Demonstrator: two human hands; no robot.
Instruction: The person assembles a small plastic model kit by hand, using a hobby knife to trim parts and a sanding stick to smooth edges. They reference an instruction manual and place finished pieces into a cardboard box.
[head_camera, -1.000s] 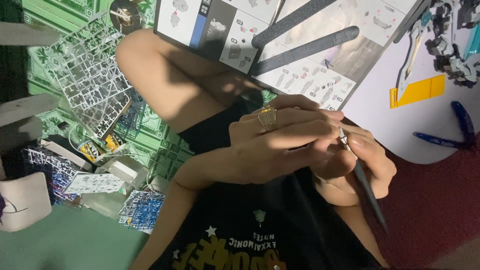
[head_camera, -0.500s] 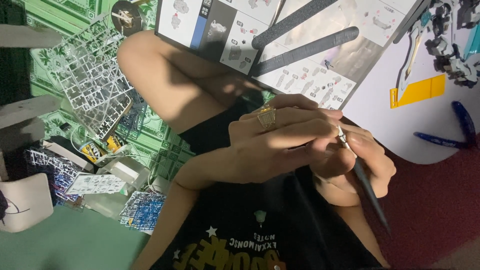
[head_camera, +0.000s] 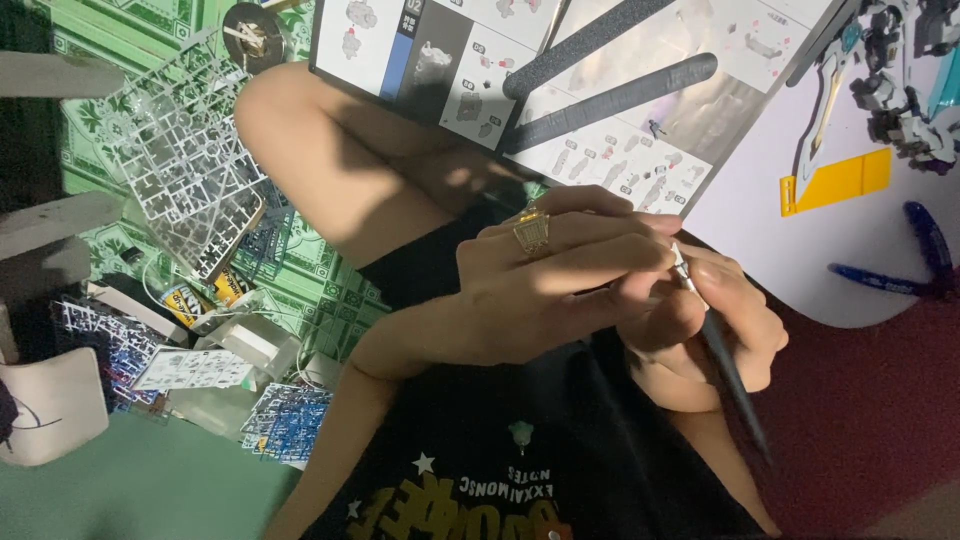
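So, starting at the fingers (head_camera: 640, 262): those of the left hand (head_camera: 545, 285) are curled in tight and pinched around something very small, which is almost wholly hidden behind them, so what kind of part it is can't be told. A gold ring (head_camera: 531, 232) is worn on that hand. The right hand (head_camera: 715, 325) is closed in a pen-style grip around a slim dark hobby knife (head_camera: 725, 365), and its pale tip is brought right up against the left fingertips, touching or very nearly so, which is where the hidden piece sits.

Compared with half a second and a second ago, almost nothing is changed: the same pinch, the same tool angle, maybe a tiny shift of the tip. It can be judged that slow, careful trimming on that piece is being carried on, not a new step.

Further out, everything is held over the lap, above a black printed shirt (head_camera: 520, 470). An open instruction booklet (head_camera: 640, 140) is laid just beyond the hands, with two long dark sanding sticks (head_camera: 610, 100) resting on it. To the right, on a pale table (head_camera: 760, 230), a yellow part (head_camera: 838, 180), blue-handled nippers (head_camera: 900, 280) and a partly built grey model (head_camera: 900, 90) are seen. Clear and blue plastic runners (head_camera: 185, 170) are scattered on the green floor mat (head_camera: 310, 290) to the left.
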